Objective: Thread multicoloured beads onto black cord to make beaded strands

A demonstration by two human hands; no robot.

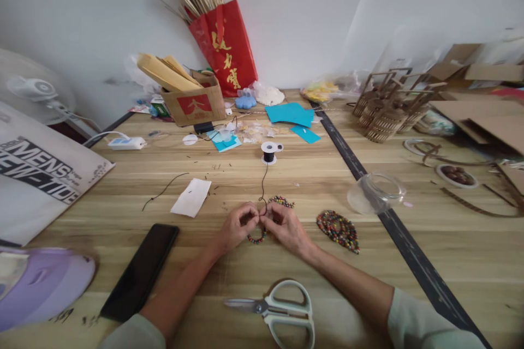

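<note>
My left hand (241,224) and my right hand (286,227) meet at the middle of the table, both with thumb and fingers pinched. Between the fingertips runs a thin dark cord (264,181), which leads up to a white spool (269,156) wound with black cord. A loop of colourful beads (256,240) hangs below the pinched fingers. More of the beads (281,202) show just behind my right hand. Which bit of cord each hand pinches is too small to tell. To the right lies a coiled heap of multicoloured bead strands (339,230).
Scissors (282,308) lie close in front, with a black phone (141,270) to the left. A white paper piece (191,197) and a loose cord (164,192) lie left of the hands. At right are a clear plastic container (374,193) and woven baskets (380,117).
</note>
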